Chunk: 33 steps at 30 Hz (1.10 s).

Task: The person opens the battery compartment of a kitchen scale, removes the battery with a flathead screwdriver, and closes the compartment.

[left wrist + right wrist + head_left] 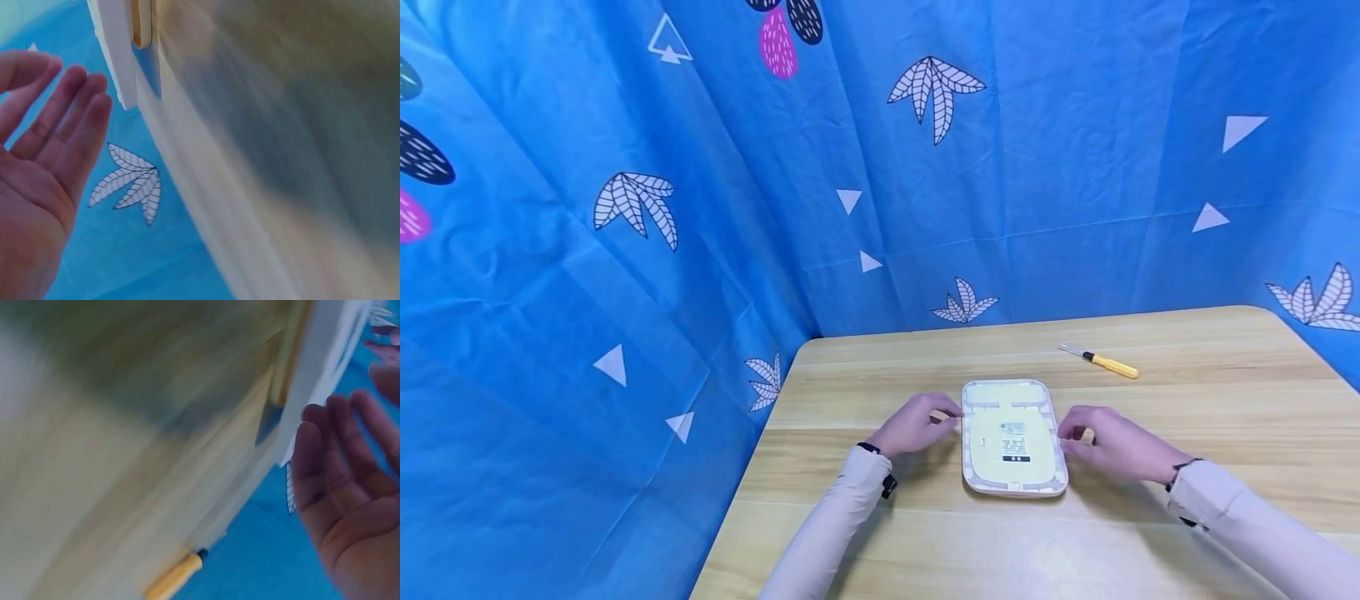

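A flat white device (1013, 437) with rounded corners lies on the wooden table (925, 542), its pale yellow back and a small printed label facing up. My left hand (936, 414) sits just beside its left edge and my right hand (1075, 433) just beside its right edge. Both hold nothing. In the left wrist view the left hand (56, 125) shows straight fingers close to the device's white rim (115, 56). The right wrist view shows the right hand (350, 481) with relaxed fingers next to the rim (319, 381). Whether any fingertip touches the device I cannot tell.
A small screwdriver (1105, 362) with a yellow handle lies on the table behind and right of the device; the right wrist view also catches the screwdriver (175, 578). A blue patterned cloth (700, 208) hangs around the table's back and left sides.
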Motion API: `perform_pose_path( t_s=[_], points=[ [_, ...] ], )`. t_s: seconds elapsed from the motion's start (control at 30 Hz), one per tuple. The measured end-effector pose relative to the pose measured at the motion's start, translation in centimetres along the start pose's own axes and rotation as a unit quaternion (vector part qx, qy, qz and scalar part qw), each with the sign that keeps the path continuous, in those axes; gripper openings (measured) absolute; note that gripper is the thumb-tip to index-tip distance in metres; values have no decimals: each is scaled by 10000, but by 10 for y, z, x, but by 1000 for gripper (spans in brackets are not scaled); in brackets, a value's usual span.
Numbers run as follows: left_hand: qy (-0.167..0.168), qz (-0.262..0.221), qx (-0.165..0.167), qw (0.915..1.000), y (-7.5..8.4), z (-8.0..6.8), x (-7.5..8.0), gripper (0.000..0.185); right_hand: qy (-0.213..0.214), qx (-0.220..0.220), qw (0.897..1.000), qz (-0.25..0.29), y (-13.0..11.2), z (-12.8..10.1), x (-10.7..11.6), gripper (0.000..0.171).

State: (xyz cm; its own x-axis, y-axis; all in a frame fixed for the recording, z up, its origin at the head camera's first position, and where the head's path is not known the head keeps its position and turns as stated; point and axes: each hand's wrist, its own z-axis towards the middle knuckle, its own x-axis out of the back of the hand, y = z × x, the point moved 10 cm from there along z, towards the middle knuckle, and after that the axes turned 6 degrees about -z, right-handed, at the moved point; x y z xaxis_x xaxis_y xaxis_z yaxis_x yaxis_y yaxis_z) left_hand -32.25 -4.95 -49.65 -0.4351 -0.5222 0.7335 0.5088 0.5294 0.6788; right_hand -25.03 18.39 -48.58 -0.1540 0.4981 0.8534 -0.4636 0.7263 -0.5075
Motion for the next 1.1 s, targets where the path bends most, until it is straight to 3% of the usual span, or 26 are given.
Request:
perform_pose_path(
  t_s=[0.13,0.27,0.43,0.53,0.73,0.93,1.1],
  points=[
    [351,-726,354,9961,-16,4,6,32,51,-399,9977,543,4,0,-2,13],
    [743,-1270,633,9871,-29,10,11,37,-112,-766,9912,1077,11,-6,-9,23],
    [1038,-1834,1012,9723,-43,18,13,39,-599,-1238,9688,2063,21,-15,-27,38],
    [1162,-2412,1262,9552,-50,23,10,42,-780,-1463,9531,2533,25,-20,-36,44],
    [1411,-3711,1737,9012,-66,30,-2,48,-958,-1699,9272,3197,27,-26,-50,53],
    [1423,-4012,2112,8799,-73,31,-13,46,-1088,-1691,9033,3789,22,-30,-61,60],
    [1349,-4218,2202,8691,-76,34,-20,44,-1113,-1589,8888,4153,18,-32,-69,64]
  ],
)
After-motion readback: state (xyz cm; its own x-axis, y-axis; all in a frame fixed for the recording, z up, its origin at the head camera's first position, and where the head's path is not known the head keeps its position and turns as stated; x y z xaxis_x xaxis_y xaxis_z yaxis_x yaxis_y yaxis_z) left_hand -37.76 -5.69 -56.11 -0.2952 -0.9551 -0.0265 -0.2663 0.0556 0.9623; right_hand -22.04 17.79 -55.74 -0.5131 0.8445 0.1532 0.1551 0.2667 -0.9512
